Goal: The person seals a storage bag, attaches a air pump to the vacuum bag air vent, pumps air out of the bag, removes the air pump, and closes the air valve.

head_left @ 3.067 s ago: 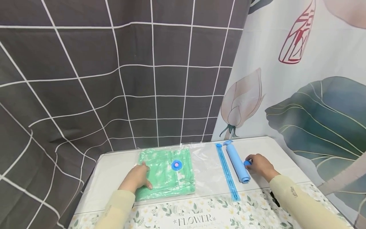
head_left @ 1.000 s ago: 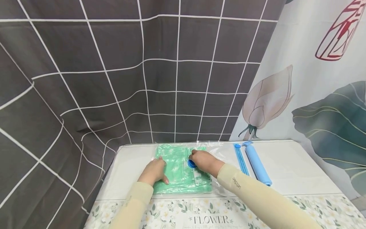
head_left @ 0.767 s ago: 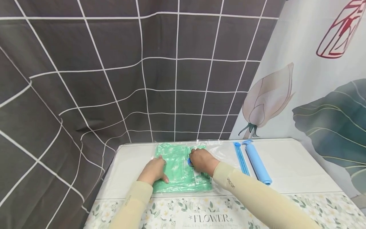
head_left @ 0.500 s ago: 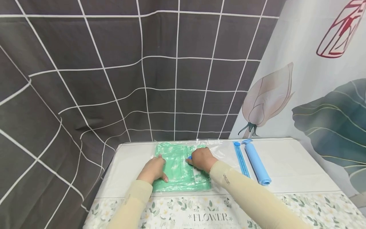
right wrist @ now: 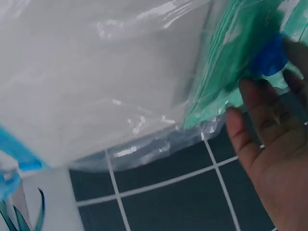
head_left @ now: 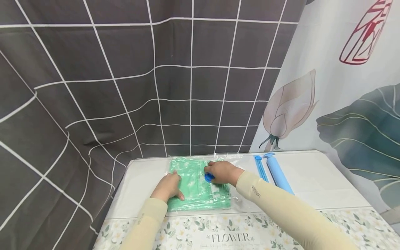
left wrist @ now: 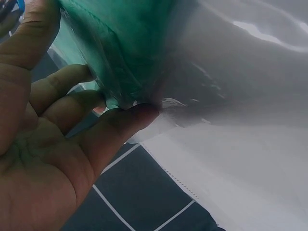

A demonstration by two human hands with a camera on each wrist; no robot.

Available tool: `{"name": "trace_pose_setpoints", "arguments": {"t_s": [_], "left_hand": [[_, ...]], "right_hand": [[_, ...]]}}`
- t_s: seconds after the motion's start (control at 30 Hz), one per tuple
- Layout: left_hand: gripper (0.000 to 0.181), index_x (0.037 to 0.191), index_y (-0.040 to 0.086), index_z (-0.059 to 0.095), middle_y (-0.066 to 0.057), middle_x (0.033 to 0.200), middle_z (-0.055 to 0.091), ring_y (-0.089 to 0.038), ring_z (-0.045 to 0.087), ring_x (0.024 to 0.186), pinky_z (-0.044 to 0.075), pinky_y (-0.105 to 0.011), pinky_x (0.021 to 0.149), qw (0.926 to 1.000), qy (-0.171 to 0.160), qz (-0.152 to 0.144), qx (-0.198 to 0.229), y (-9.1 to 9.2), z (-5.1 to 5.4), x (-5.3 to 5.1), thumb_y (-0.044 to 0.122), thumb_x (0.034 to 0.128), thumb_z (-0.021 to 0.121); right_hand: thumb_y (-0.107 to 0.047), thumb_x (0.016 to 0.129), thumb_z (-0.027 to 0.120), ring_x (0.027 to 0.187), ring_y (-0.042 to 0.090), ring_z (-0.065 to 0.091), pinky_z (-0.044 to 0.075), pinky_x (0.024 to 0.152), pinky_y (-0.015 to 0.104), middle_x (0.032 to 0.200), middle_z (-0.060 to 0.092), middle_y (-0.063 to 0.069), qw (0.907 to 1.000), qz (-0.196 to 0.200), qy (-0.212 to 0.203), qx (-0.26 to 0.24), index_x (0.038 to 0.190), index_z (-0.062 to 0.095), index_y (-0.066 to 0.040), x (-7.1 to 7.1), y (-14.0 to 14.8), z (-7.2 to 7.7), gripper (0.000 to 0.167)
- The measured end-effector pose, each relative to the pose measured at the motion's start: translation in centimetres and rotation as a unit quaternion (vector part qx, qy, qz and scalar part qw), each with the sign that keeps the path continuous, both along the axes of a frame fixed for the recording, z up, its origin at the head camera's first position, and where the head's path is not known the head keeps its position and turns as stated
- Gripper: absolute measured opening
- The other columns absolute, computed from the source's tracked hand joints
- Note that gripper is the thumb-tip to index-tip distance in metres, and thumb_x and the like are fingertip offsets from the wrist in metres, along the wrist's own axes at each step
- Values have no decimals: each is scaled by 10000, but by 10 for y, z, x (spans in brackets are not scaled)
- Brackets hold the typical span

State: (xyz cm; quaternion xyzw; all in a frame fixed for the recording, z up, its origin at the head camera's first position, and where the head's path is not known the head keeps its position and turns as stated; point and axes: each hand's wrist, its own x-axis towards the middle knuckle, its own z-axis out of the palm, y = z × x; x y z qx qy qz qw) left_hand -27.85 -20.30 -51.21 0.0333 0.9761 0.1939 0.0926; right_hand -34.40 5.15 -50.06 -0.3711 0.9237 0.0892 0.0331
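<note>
A clear plastic vacuum storage bag (head_left: pixel 190 191) lies flat with a folded green item inside. My left hand (head_left: pixel 168 187) rests on its left edge with fingers spread; in the left wrist view the fingers of my left hand (left wrist: pixel 53 139) touch the film at the bag's side. Over the bag's valve, my right hand (head_left: pixel 223 172) pinches a round blue valve cap (head_left: pixel 208 178). The right wrist view shows that blue cap (right wrist: pixel 270 57) between thumb and fingers of my right hand (right wrist: pixel 272 139). Whether the cap is seated cannot be told.
A light blue hand pump (head_left: pixel 279 173) lies to the right, partly behind my right sleeve. Next to it runs the bag's blue zip strip (head_left: pixel 260 166). The white table (head_left: pixel 318 184) has a floral cloth (head_left: pixel 231 222) at its front. A dark checked curtain (head_left: pixel 175 83) hangs behind.
My right hand has brought the blue cap from beside the pump onto the bag's valve. In the last second its fingers have turned the cap a little. The left hand stays on the bag.
</note>
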Motion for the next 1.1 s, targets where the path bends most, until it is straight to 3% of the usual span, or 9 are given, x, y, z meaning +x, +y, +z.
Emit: {"name": "trace_pose_setpoints", "arguments": {"t_s": [0.1,0.27,0.4,0.47,0.6,0.77,0.93,1.1], "left_hand": [[966,1448,-22,725,-270,1739,496,-521,599,1530,507,-643,1284,10000,-10,13,-41,0,-1,-1,291,588,1032],[975,1464,-23,713,-279,1748,478,-527,572,1553,484,-646,1304,10000,-43,-32,34,0,-1,-2,287,598,1034],[976,1469,-17,712,-277,1748,479,-530,575,1549,491,-649,1296,10000,-28,-30,28,-2,-2,-3,289,599,1033],[975,1467,-13,715,-269,1748,484,-523,581,1547,494,-645,1296,10000,-25,18,2,-2,-2,-3,290,597,1033],[968,1466,-17,715,-270,1746,486,-516,572,1558,480,-638,1311,9999,-92,-12,53,1,-2,-3,283,602,1032],[960,1459,-23,718,-282,1732,496,-519,579,1550,480,-629,1314,9996,-65,-252,148,8,-4,-4,306,614,1035],[962,1457,-22,718,-279,1742,485,-522,573,1555,476,-626,1320,9999,-46,-99,-45,2,-6,-5,303,609,1035],[993,1504,-9,691,-274,1761,457,-521,547,1577,459,-634,1330,9999,-137,-79,-16,-4,-7,-3,308,625,1026]], "right_hand": [[-194,1050,835,1043,215,812,717,917,401,1272,780,29,9978,623,221,112,1300,718,-254,0,2,1,282],[-143,1029,859,1141,193,807,702,999,354,1293,792,11,9896,924,753,802,1340,763,-201,3,-3,-1,331],[-211,1059,829,1197,177,782,678,1066,342,1318,786,14,9829,809,1036,1293,1379,749,-157,2,-12,-6,334],[-237,1073,804,1214,187,765,668,1089,358,1318,774,16,9839,681,1017,1305,1376,743,-154,3,-17,-9,320],[-286,1103,720,1193,237,756,668,1072,396,1276,753,53,9900,393,670,1176,1350,714,-138,5,-21,-14,288],[-404,1133,687,1106,235,791,691,1015,396,1188,782,52,9943,14,205,1047,1321,712,-134,3,-14,-8,330],[-353,1101,768,1154,220,800,693,1021,378,1261,799,36,9944,324,143,992,1376,707,-138,-4,-9,-1,355],[-395,1126,725,1172,196,785,672,1064,403,1263,796,-5,9842,638,766,1462,1322,716,-178,0,-12,-1,292]]}}
